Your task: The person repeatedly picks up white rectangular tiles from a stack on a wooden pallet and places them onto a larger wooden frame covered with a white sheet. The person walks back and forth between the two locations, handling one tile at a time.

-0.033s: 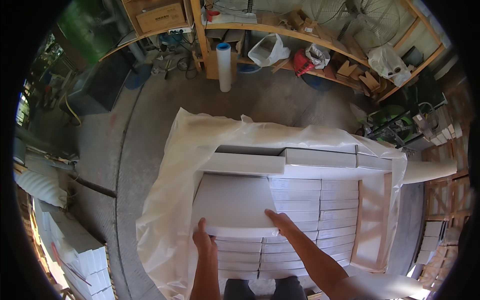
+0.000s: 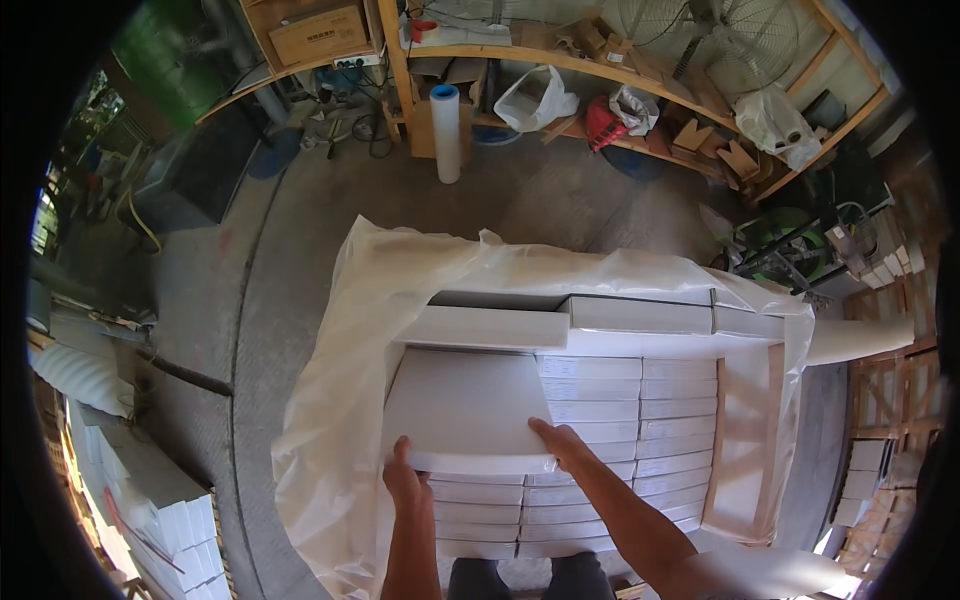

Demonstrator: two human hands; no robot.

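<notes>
Between my two hands is a flat white box (image 2: 465,405), tilted over the stacked boxes at the left side of a large plastic-lined crate. My left hand (image 2: 407,475) grips its near left corner, thumb on top and fingers underneath. At the near right corner my right hand (image 2: 562,446) holds it, thumb on top; the other fingers are partly hidden. Rows of white boxes (image 2: 590,410) lie to the right of it and below it. Along the far side stand more white boxes (image 2: 640,316). Translucent plastic sheeting (image 2: 340,400) drapes over the crate's left and far edges.
A wooden board frame (image 2: 742,440) closes the crate's right end. Beyond on the concrete floor stands a roll of stretch film (image 2: 446,135). A wooden shelf (image 2: 560,55) with a fan and bags runs along the back. White boxes (image 2: 190,530) are piled at lower left.
</notes>
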